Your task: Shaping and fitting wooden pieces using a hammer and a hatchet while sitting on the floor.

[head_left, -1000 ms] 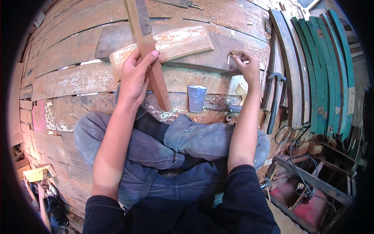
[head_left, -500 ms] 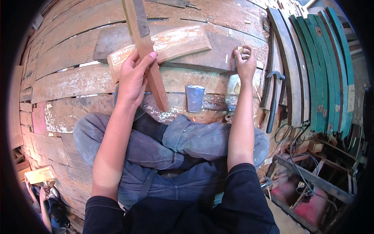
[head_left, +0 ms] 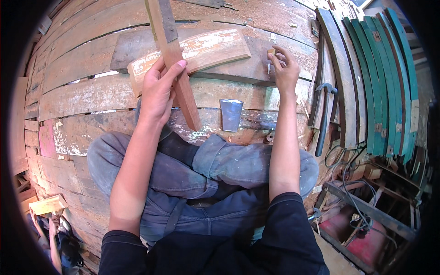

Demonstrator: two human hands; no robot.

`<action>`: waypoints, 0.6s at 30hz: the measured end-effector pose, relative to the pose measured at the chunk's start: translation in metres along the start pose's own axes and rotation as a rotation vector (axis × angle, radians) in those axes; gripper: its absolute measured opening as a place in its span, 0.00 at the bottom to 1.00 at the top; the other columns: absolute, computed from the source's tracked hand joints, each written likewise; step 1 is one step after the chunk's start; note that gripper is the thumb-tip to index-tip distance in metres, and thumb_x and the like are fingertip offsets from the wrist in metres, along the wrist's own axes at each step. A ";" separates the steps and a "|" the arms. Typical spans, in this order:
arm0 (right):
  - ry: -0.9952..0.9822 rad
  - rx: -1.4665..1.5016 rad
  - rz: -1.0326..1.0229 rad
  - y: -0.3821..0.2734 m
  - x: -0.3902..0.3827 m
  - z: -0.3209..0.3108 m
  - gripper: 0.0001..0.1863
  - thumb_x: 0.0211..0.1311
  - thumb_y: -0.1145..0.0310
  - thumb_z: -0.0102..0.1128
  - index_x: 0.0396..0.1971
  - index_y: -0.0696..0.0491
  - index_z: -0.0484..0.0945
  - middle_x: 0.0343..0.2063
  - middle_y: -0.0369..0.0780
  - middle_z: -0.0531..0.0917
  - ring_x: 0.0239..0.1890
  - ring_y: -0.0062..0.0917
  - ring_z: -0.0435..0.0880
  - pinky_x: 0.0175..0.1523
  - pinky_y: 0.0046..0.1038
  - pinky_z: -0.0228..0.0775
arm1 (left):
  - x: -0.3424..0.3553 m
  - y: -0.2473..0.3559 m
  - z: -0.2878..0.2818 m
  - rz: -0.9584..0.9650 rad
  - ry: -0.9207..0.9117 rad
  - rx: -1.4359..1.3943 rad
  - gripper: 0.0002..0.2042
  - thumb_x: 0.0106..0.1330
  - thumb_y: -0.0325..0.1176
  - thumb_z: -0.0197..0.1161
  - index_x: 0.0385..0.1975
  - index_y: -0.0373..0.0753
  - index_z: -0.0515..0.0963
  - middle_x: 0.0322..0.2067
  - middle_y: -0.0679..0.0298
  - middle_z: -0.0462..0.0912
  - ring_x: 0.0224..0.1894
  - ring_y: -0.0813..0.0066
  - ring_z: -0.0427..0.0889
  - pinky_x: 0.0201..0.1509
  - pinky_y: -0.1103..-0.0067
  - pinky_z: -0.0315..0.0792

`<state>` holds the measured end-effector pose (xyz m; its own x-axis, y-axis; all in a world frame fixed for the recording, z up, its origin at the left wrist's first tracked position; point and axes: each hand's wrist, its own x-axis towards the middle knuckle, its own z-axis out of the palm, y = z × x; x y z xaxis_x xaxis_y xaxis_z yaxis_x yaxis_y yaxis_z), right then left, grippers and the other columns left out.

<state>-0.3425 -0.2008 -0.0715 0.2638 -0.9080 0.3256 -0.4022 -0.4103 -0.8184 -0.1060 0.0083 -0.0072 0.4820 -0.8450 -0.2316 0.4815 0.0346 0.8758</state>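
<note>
Our left hand (head_left: 156, 91) grips the wooden stick (head_left: 186, 101), its long axis running from eleven toward five o'clock. Our right hand (head_left: 287, 73), well apart, pinches a small wood piece (head_left: 271, 52); from there the stick lies toward nine o'clock.

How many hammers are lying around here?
1: the hammer lies between the right hand and the green boards at the picture's right. Others may be hidden in the clutter.
</note>
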 end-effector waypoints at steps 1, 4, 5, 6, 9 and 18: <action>0.011 0.006 -0.013 -0.002 -0.001 0.003 0.16 0.56 0.77 0.66 0.46 0.53 0.81 0.41 0.41 0.81 0.39 0.23 0.83 0.41 0.23 0.80 | 0.000 0.000 0.000 -0.001 0.007 -0.002 0.19 0.66 0.29 0.61 0.56 0.32 0.71 0.36 0.68 0.76 0.38 0.82 0.76 0.42 0.82 0.76; 0.027 -0.034 -0.075 -0.010 -0.006 0.018 0.14 0.56 0.77 0.64 0.44 0.53 0.81 0.43 0.42 0.81 0.40 0.27 0.84 0.42 0.27 0.81 | 0.000 -0.001 0.001 0.000 0.001 -0.008 0.19 0.66 0.29 0.61 0.56 0.32 0.71 0.37 0.67 0.76 0.38 0.82 0.76 0.43 0.82 0.75; 0.029 -0.035 -0.075 -0.013 -0.008 0.023 0.14 0.56 0.77 0.64 0.44 0.53 0.81 0.43 0.42 0.81 0.40 0.27 0.84 0.42 0.27 0.81 | 0.001 -0.001 0.000 -0.001 -0.002 -0.008 0.19 0.66 0.29 0.61 0.56 0.32 0.71 0.37 0.67 0.76 0.38 0.82 0.76 0.43 0.82 0.75; -0.015 -0.065 -0.105 -0.018 -0.011 0.027 0.14 0.56 0.77 0.63 0.44 0.52 0.81 0.43 0.42 0.80 0.41 0.29 0.84 0.42 0.27 0.81 | 0.001 -0.002 -0.001 -0.002 0.000 -0.007 0.19 0.66 0.29 0.61 0.56 0.32 0.71 0.37 0.67 0.77 0.38 0.82 0.77 0.43 0.82 0.75; -0.091 -0.078 -0.155 -0.021 -0.012 0.032 0.13 0.57 0.78 0.60 0.42 0.48 0.82 0.41 0.43 0.80 0.40 0.31 0.83 0.41 0.28 0.80 | 0.001 -0.003 -0.002 -0.002 0.004 -0.011 0.19 0.66 0.29 0.61 0.55 0.31 0.71 0.38 0.66 0.77 0.38 0.81 0.77 0.43 0.81 0.75; 0.369 -0.316 0.280 0.078 -0.003 -0.110 0.12 0.51 0.77 0.60 0.38 0.55 0.84 0.24 0.38 0.79 0.27 0.21 0.80 0.32 0.22 0.72 | 0.001 0.000 0.002 -0.001 0.010 -0.009 0.19 0.64 0.29 0.64 0.54 0.32 0.72 0.38 0.68 0.78 0.40 0.83 0.77 0.44 0.84 0.73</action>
<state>-0.4708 -0.2393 -0.0841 -0.1924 -0.9320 0.3071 -0.6712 -0.1033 -0.7340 -0.1063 0.0063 -0.0064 0.4885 -0.8399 -0.2365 0.4886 0.0388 0.8716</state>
